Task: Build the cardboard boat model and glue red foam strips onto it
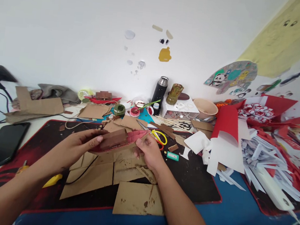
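Observation:
Between both hands, above the cardboard pieces, is a small cardboard boat (134,136) with a red-painted inside and a brown block in it. My left hand (87,140) grips its left end, thumb over the near side. At its pointed right end, my right hand (148,149) pinches the rim between thumb and fingers. Below lie a creased cardboard sheet (93,172) and a flat, stained cardboard piece (138,200). Just right of my right hand are yellow-handled scissors (162,136) and a teal lighter (171,156).
A similar red boat (105,97) stands at the back near open paint jars (119,110). A black thermos (160,92) stands by a white box (179,110). Paper strips (264,159) and a red paper roll (225,125) crowd the right; a phone (2,146) lies left.

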A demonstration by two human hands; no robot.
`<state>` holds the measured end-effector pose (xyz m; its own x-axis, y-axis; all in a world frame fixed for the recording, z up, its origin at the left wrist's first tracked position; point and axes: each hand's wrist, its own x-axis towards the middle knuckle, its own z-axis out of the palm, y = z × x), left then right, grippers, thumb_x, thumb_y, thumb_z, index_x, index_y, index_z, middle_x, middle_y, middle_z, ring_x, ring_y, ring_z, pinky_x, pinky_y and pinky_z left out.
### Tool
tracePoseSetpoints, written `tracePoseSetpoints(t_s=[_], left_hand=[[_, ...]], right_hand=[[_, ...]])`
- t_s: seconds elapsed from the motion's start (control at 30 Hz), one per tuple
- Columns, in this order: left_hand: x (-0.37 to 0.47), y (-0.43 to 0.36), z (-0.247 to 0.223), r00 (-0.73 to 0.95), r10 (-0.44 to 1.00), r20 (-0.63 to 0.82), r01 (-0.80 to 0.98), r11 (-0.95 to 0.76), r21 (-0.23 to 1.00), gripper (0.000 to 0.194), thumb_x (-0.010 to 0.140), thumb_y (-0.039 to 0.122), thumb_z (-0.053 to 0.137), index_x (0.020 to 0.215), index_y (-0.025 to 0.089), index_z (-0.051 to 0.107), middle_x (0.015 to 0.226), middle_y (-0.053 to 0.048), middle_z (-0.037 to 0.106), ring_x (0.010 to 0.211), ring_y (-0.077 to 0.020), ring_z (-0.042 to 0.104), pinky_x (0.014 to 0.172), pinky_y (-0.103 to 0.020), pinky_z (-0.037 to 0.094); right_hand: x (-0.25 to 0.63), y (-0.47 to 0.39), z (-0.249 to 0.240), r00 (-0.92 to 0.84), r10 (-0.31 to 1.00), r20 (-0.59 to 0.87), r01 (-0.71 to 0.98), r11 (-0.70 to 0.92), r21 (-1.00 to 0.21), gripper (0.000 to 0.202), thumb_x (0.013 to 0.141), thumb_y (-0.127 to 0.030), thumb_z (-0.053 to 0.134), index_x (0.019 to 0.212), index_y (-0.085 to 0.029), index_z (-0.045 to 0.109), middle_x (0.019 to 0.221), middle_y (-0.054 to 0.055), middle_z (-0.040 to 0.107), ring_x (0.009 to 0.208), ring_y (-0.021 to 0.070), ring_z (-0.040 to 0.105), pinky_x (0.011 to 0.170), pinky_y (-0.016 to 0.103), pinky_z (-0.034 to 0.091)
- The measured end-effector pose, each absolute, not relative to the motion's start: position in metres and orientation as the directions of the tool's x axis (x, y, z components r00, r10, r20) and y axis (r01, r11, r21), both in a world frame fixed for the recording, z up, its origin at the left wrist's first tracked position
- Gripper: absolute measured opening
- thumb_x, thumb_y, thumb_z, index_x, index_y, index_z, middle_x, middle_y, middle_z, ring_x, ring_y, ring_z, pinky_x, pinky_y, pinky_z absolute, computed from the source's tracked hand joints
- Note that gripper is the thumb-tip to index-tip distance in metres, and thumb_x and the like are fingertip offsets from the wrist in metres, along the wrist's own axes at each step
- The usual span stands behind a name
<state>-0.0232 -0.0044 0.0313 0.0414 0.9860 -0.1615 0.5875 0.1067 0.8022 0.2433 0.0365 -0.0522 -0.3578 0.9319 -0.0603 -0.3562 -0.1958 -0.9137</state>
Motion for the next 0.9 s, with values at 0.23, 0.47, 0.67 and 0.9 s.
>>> tracePoseSetpoints(t_s=[0.23,0.47,0.67,0.9], left_hand=[[-0.026,-0.004,0.02,-0.053,0.995,-0.088,0.642,0.101,0.76,0.097,0.073,0.103,0.057,0.123,0.025,0.088,0.135,-0.011,0.085,0.126,-0.0392,0.079,0.112,-0.049,0.062],[-0.021,-0.008,0.022,-0.088,0.995,-0.048,0.662,0.094,0.743,0.092,0.075,0.102,0.057,0.12,0.03,0.09,0.126,-0.007,0.088,0.116,-0.0364,0.083,0.105,-0.043,0.064],[-0.02,-0.011,0.02,-0.089,0.996,-0.026,0.665,0.078,0.743,0.095,0.075,0.105,0.053,0.116,0.027,0.091,0.125,-0.01,0.088,0.115,-0.0378,0.083,0.102,-0.043,0.065],[-0.015,-0.013,0.028,-0.035,0.998,-0.045,0.656,0.057,0.753,0.087,0.08,0.098,0.057,0.126,0.03,0.087,0.141,-0.007,0.083,0.133,-0.0377,0.076,0.116,-0.046,0.059]], right_hand=[[0.244,0.037,-0.053,-0.379,0.923,-0.07,-0.371,-0.221,-0.902,0.066,0.07,-0.071,0.1,0.089,-0.022,0.061,0.066,-0.005,0.063,0.045,0.0117,0.057,0.041,0.023,0.04],[0.244,0.037,-0.053,-0.384,0.921,-0.065,-0.372,-0.219,-0.902,0.063,0.072,-0.07,0.099,0.091,-0.022,0.062,0.068,-0.005,0.062,0.047,0.0119,0.057,0.042,0.023,0.041],[0.245,0.038,-0.052,-0.396,0.916,-0.068,-0.363,-0.224,-0.904,0.065,0.072,-0.071,0.098,0.095,-0.022,0.063,0.068,-0.005,0.062,0.048,0.0122,0.057,0.043,0.024,0.04],[0.245,0.037,-0.052,-0.43,0.901,-0.063,-0.327,-0.221,-0.919,0.073,0.073,-0.071,0.098,0.118,-0.02,0.071,0.072,-0.003,0.067,0.05,0.0128,0.058,0.044,0.024,0.042]])
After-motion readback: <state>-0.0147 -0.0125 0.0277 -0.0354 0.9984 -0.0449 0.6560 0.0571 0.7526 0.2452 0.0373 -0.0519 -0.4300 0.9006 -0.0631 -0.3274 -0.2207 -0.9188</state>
